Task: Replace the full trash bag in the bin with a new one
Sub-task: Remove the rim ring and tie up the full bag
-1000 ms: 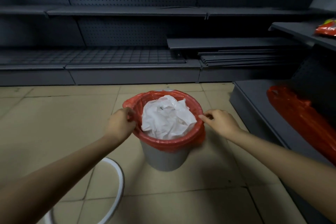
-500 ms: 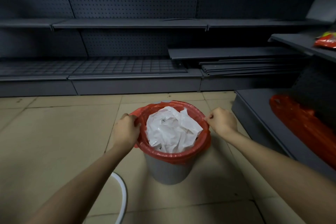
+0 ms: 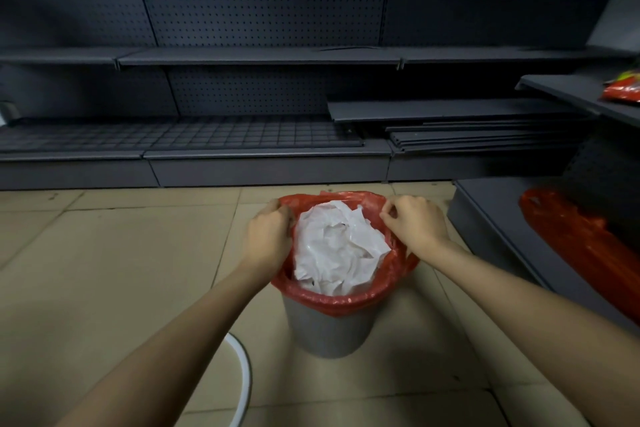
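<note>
At centre frame, the left hand (image 3: 268,239) and right hand (image 3: 414,227) each pinch the thin red trash bag (image 3: 332,300) at its rim. The film looks soft and slippery, the white crumpled paper (image 3: 337,246) likely light, so gather the edges before lifting from the grey bin (image 3: 327,331).

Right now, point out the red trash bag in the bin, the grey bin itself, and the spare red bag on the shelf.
red trash bag (image 3: 341,300): head view, near folded-over rim.
grey bin (image 3: 329,331): head view, bare front wall.
spare red bag (image 3: 581,246): head view, middle of the bag on the low right shelf.
</note>
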Demonstrator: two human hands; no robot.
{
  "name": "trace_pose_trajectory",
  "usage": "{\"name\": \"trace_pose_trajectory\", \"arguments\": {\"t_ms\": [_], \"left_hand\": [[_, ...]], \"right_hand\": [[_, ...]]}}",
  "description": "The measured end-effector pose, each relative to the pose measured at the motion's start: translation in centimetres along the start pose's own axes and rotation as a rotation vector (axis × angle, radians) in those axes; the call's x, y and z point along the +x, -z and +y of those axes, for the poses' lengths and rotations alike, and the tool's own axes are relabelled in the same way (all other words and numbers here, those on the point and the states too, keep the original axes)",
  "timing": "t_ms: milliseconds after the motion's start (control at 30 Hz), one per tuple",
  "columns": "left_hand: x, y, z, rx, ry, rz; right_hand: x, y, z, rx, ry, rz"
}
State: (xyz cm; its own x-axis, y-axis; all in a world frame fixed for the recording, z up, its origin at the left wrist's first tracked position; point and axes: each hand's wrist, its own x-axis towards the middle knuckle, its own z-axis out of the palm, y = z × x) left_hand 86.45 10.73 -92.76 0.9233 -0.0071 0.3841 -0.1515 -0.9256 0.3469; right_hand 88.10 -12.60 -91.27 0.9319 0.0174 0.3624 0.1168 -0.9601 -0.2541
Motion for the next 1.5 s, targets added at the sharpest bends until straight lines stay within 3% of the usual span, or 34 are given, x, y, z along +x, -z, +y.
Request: {"name": "trace_pose_trajectory", "arguments": {"t_ms": [200, 467, 833, 1267, 1500], "left_hand": [[0.4, 0.6, 0.1, 0.002, -0.019, 0.096], [0.3, 1.1, -2.4, 0.077, 0.032, 0.07], [0.4, 0.6, -6.4, 0.085, 0.086, 0.04], [0.1, -0.8, -7.4, 0.055, 0.129, 0.003], [0.2, -0.4, -5.6, 0.006, 0.112, -0.007]], "right_hand": [[0.3, 1.3, -1.3, -0.014, 0.079, 0.074], [-0.4, 1.6, 0.5, -0.068, 0.132, -0.036], [-0.5, 1.2, 7.8, -0.129, -0.055, -0.132], [-0.7, -1.5, 7.3, -0.016, -0.059, -0.228], [-0.4, -0.3, 6.9, -0.02, -0.048, -0.196]]}}
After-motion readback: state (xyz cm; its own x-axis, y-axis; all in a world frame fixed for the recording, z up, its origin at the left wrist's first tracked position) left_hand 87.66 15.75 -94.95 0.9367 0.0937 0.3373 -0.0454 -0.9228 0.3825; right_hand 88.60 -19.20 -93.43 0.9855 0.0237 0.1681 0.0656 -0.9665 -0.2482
